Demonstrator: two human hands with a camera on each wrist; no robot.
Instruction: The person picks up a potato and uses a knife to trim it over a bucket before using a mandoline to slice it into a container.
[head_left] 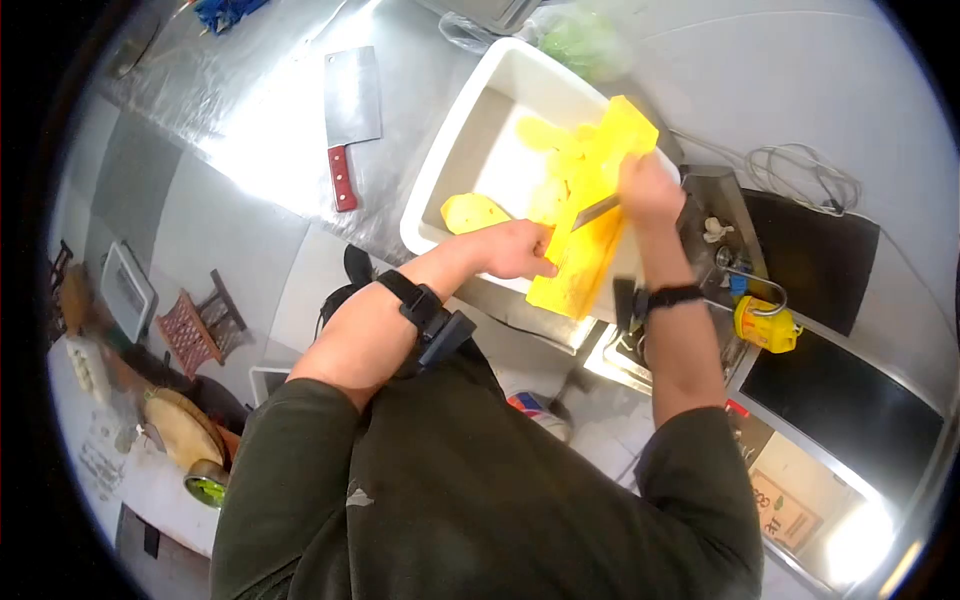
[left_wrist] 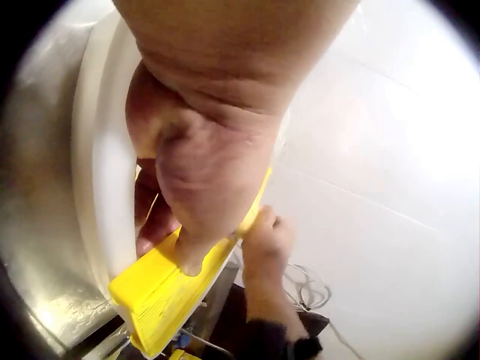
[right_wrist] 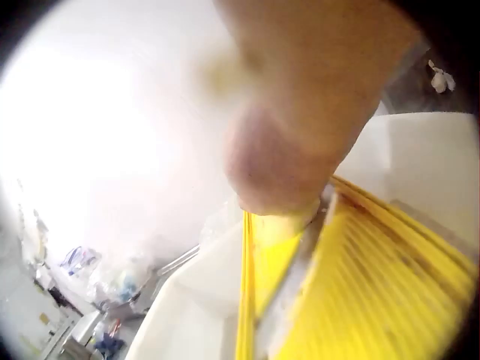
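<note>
Left hand [head_left: 515,250] curls round the lower edge of the yellow plastic slicer board [head_left: 578,285], tilted over the white rectangular plastic tub [head_left: 450,150] (pale yellow slices [head_left: 475,212] inside). Right hand [head_left: 648,190] presses its upper face, grip unclear. Even strokes seem wise, skin clear of the metal blade [head_left: 595,211].

**Your clothing and wrist gear**

You wear a dark olive-green long-sleeved top [head_left: 480,480]. Both sleeves are pushed up near the elbows, and there is a small pale mark on the front. A black strap with a boxy black camera unit [head_left: 437,322] wraps your left forearm. A slim black band [head_left: 672,296] circles your right wrist. Your left hand [head_left: 515,250] and right hand [head_left: 648,190] are bare.
</note>
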